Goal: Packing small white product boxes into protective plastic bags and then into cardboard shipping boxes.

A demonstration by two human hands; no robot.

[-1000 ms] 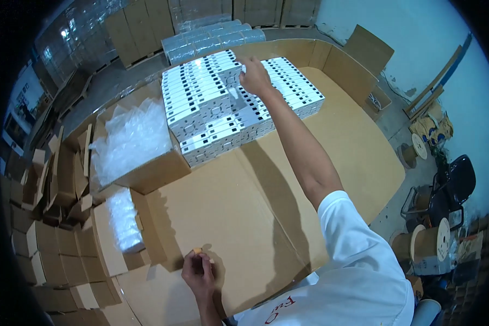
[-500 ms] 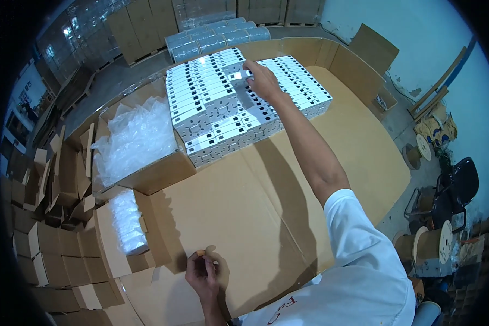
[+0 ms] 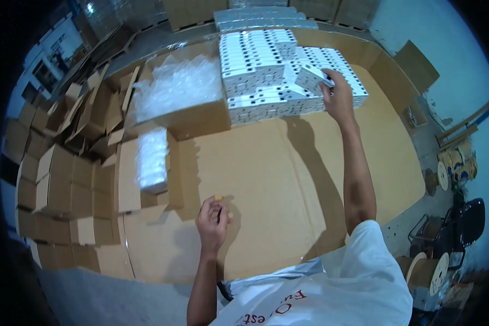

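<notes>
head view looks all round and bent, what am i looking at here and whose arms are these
The picture comes from a fisheye camera worn on a person's head, looking down, so straight edges curve. Both bare arms belong to that person. The right hand reaches far forward and closes its grip on one small white rectangular box at the stack of white boxes. The left hand rests close in on the flat brown cardboard sheet covering the work surface. To the left stand open cardboard cartons of clear plastic bags.
</notes>
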